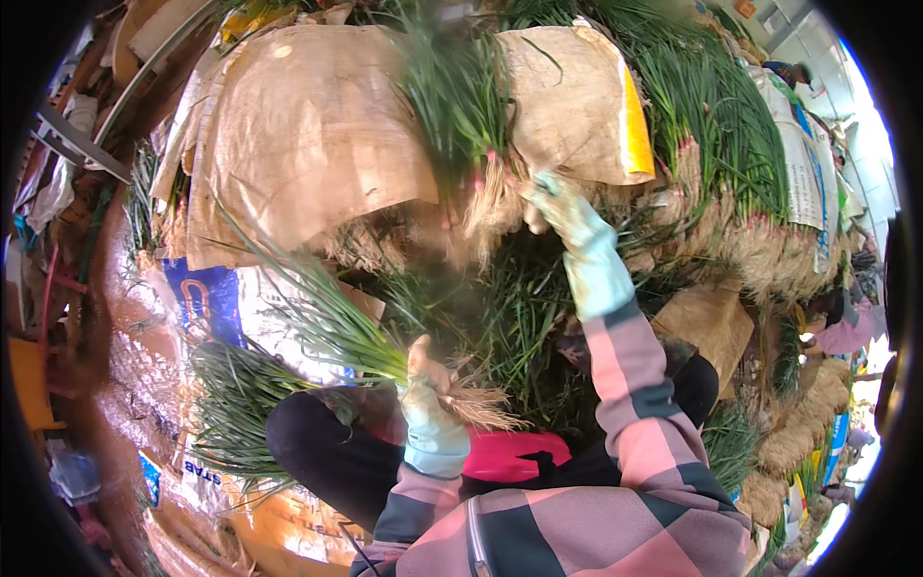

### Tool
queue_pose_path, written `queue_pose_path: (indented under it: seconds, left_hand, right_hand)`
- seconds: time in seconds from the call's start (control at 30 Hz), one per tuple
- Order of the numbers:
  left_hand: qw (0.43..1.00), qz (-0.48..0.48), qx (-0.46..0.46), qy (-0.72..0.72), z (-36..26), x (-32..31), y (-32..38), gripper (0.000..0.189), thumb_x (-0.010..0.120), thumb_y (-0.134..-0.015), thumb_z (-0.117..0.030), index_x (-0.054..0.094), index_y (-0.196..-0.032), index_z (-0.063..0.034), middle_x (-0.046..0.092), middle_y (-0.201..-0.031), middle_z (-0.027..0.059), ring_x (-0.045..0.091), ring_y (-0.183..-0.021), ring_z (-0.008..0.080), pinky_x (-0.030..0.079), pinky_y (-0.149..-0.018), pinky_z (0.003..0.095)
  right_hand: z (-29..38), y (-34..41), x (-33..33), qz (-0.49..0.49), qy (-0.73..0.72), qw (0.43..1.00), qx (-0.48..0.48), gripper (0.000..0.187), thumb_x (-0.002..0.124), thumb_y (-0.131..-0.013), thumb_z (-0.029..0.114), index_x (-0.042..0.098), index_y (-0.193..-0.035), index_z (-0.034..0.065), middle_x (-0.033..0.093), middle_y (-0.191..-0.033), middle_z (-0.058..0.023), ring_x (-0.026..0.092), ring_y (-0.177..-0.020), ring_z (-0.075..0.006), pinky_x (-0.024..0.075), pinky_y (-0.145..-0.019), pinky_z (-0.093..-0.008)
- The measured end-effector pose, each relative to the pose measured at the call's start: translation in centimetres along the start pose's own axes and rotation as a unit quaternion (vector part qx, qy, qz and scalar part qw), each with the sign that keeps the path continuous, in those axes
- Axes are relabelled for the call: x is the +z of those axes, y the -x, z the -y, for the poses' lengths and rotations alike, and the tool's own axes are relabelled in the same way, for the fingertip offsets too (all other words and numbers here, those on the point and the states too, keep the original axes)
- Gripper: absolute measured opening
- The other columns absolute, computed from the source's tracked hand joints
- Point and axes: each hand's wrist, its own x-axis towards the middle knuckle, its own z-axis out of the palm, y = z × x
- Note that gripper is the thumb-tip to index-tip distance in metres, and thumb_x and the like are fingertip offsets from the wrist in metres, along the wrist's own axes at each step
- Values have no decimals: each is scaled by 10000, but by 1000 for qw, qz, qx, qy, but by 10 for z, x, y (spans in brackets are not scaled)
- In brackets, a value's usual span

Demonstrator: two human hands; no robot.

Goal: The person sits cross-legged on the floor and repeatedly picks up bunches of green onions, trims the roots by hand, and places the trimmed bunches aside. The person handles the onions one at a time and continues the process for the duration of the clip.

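Note:
My left hand (431, 386), in a soiled pale glove, is closed around the base of a bunch of green onions (346, 332). Their leaves point up and to the left, and the stringy roots stick out on the right. Farther off, my right hand (542, 202), in a similar glove, reaches to the roots of more green onions (490, 173) lying between two brown woven sacks; whether its fingers grip any is hidden. Loose green leaves (512, 317) lie below, between my hands.
A large brown woven sack (317, 130) covers bunches ahead; a smaller one (570, 108) is right of it. Rows of green onions (721, 144) stand at the right. Another bunch (238, 404) lies by my left knee. A pink seat (512, 454) is under me. A co-worker (847, 328) is far right.

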Motion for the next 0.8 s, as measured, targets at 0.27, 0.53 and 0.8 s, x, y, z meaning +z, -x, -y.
queue_pose_path:
  seconds: [0.27, 0.53, 0.8]
  left_hand:
    - [994, 8, -42, -96, 30, -5, 8, 439, 561, -893, -308, 484, -1195, 1, 411, -605, -56, 373, -489, 75, 402, -529, 248]
    - [990, -36, -29, -136, 34, 0, 10, 407, 614, -851, -330, 555, -1121, -31, 427, -591, -75, 392, -484, 40, 335, -438, 192]
    - [990, -43, -26, -132, 25, 9, 11, 382, 623, -848, -306, 563, -1086, -12, 464, -622, -50, 443, -502, 63, 395, -462, 197]
  right_hand:
    - [-58, 102, -54, -137, 275, 918, 249, 390, 556, -882, 238, 479, -1205, 34, 621, -768, -80, 582, -586, -135, 488, -530, -250]
    - [-70, 54, 31, -18, -339, 930, 140, 190, 571, -856, 213, 581, -929, 38, 638, -968, -114, 607, -717, -164, 450, -520, -229]
    - [14, -9, 51, -22, 0, 991, 133, 223, 529, -903, 242, 573, -931, 26, 600, -709, -74, 568, -585, -103, 461, -496, -233]
